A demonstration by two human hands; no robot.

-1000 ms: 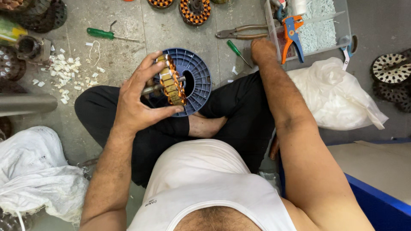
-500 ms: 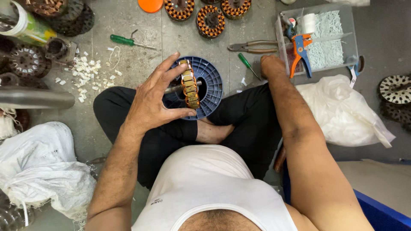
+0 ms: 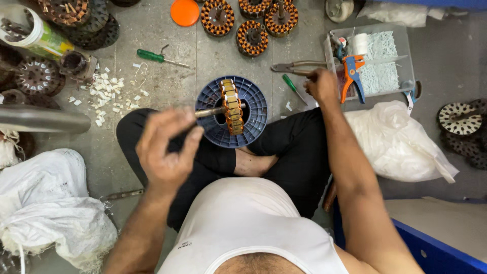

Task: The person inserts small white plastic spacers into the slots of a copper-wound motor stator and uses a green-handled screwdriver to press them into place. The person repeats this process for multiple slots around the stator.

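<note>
The concrete floor carries wound stators, an orange lid, a green screwdriver, white scraps, pliers, a clear tray, white bags and a blue spool.

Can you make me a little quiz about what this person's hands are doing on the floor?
1. True or false: the left hand holds the metal rod of the copper-wound wheel.
2. What is the right hand nearest to? A) the pliers B) the orange lid C) the white sack
3. What colour is the round spool behind the wheel?

Key
1. True.
2. A, the pliers beside the clear box; the grip is hard to tell.
3. Blue.
</note>
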